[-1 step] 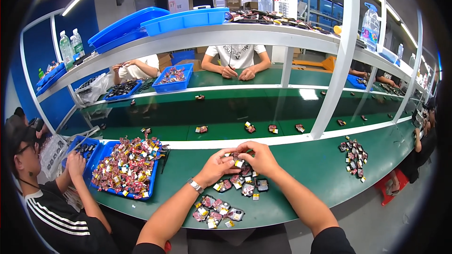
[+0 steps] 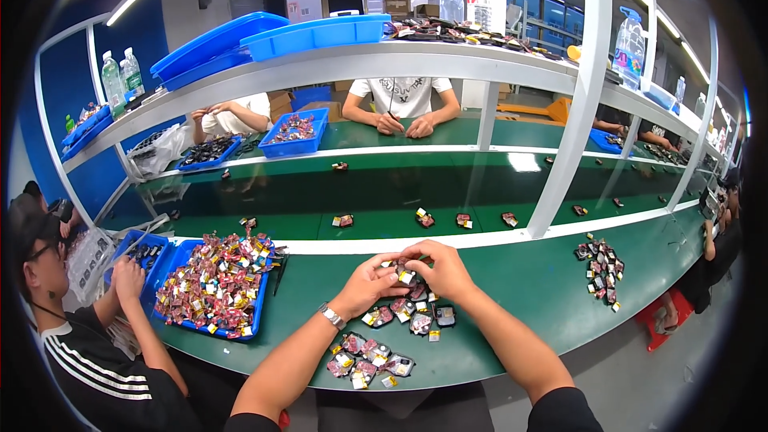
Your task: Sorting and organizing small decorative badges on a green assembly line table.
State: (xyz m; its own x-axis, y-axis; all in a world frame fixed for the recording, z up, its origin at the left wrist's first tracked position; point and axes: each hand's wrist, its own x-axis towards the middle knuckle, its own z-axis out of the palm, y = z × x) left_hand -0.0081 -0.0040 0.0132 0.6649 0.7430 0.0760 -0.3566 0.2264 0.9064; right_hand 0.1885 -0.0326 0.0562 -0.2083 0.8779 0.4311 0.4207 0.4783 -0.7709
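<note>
Over the near edge of the green bench, both my hands meet on one small electronic assembly (image 2: 406, 277), a dark piece with a silver and yellow part. My left hand (image 2: 370, 286), with a metal-banded watch at the wrist, grips it from the left with curled fingers. From the right, my right hand (image 2: 440, 269) pinches its upper side with thumb and forefinger. Fingers cover most of the piece. Just below lies a loose cluster of similar assemblies (image 2: 421, 322), with black housings and reddish boards. Closer to the bench edge is a second cluster (image 2: 364, 360).
A blue tray (image 2: 260, 304) heaped with reddish parts stands left, near a co-worker's hands (image 2: 128, 278). Another pile of assemblies (image 2: 602, 268) lies right. Beyond a white rail (image 2: 384, 244), spaced assemblies lie on a dark green strip. A metal post (image 2: 564, 144) and shelf (image 2: 352, 60) rise ahead.
</note>
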